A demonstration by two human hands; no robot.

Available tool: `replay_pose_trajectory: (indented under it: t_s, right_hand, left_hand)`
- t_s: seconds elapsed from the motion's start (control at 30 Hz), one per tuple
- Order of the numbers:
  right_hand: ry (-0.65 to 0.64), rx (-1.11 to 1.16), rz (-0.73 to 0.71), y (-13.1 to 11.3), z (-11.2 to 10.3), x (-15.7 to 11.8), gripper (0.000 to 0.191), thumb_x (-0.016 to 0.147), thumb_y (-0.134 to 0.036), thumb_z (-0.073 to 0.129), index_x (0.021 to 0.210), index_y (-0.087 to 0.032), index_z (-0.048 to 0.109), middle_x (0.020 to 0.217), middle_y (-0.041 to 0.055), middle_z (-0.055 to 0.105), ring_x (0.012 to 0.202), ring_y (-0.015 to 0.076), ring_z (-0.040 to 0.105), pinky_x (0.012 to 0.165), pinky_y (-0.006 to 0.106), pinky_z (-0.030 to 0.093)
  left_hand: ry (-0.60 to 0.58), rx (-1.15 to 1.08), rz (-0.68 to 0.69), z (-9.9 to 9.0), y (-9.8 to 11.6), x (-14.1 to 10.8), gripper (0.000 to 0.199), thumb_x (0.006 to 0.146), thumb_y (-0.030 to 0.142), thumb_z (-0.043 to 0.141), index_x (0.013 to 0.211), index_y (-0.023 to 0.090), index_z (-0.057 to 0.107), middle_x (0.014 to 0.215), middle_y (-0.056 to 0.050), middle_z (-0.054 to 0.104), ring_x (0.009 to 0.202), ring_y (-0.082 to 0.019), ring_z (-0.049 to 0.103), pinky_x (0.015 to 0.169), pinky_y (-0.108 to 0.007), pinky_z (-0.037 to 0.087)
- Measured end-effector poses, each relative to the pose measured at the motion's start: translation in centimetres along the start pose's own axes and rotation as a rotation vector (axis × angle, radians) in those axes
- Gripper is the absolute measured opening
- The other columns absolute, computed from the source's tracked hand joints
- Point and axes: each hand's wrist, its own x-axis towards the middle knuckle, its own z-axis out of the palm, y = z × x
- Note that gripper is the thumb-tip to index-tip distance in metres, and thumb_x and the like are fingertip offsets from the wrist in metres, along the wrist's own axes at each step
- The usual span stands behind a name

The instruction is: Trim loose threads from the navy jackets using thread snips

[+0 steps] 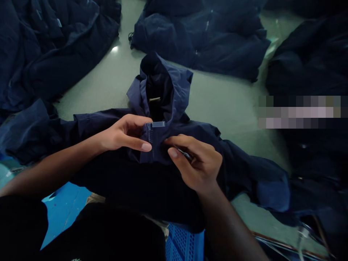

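Note:
A navy hooded jacket [182, 90] lies spread in front of me, hood upwards and sleeves out to both sides. My left hand [122, 134] grips its front at the neck, thumb on the cloth beside the zip [152, 139] and index finger by the top edge. A pale bluish strip [158, 124] lies across the neck just beside that fingertip. Closed around a small, dark, shiny tool [185, 154], my right hand [197, 159] is just right of the zip, fingertips near the cloth. Most of the tool is hidden in the palm, so its kind is unclear.
More dark blue garments lie at the back left [54, 47], back middle [198, 40] and right [307, 61] of the pale green table [225, 94]. Below the table edge are a blue plastic crate [186, 243] and a blue surface [63, 206].

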Motion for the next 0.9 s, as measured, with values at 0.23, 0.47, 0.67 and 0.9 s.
replay_pose_trajectory:
  t_s: [0.23, 0.47, 0.67, 0.9]
  right_hand:
    - [-0.067, 0.026, -0.062, -0.17, 0.55, -0.12, 0.026, 0.087, -0.014, 0.078, 0.11, -0.024, 0.071, 0.087, -0.0025, 0.077, 0.063, 0.0098, 0.067, 0.06, 0.023, 0.054]
    - [-0.017, 0.062, 0.132, -0.34, 0.55, -0.3, 0.007, 0.094, -0.023, 0.075, 0.09, -0.023, 0.07, 0.068, -0.0057, 0.064, 0.051, 0.0063, 0.051, 0.047, 0.021, 0.041]
    - [-0.019, 0.188, 0.283, -0.36, 0.43, 0.01, 0.022, 0.098, -0.034, 0.071, 0.08, -0.021, 0.066, 0.06, -0.0044, 0.053, 0.049, 0.0076, 0.042, 0.044, 0.022, 0.034]
    - [-0.053, 0.267, 0.36, 0.47, 0.78, 0.07, 0.026, 0.096, -0.038, 0.074, 0.079, -0.02, 0.067, 0.06, -0.0042, 0.051, 0.051, 0.0083, 0.042, 0.045, 0.023, 0.032]
  left_hand:
    - [0.011, 0.07, 0.018, 0.19, -0.14, 0.09, 0.021, 0.078, 0.026, 0.089, 0.093, 0.015, 0.079, 0.088, -0.006, 0.075, 0.081, -0.017, 0.074, 0.079, -0.026, 0.061]
    - [-0.04, 0.027, -0.025, 0.03, 0.65, -0.01, 0.02, 0.086, 0.03, 0.084, 0.088, 0.012, 0.077, 0.069, -0.005, 0.073, 0.051, -0.01, 0.063, 0.05, -0.018, 0.054]
    - [0.043, -0.02, 0.046, 0.22, -0.01, 0.39, 0.019, 0.081, 0.029, 0.088, 0.084, 0.014, 0.078, 0.078, -0.004, 0.075, 0.057, -0.011, 0.069, 0.054, -0.021, 0.059]
    - [0.169, 0.14, 0.165, 0.23, 0.09, 0.49, 0.024, 0.075, 0.036, 0.093, 0.066, 0.017, 0.08, 0.135, -0.008, 0.07, 0.115, -0.022, 0.072, 0.094, -0.032, 0.062]
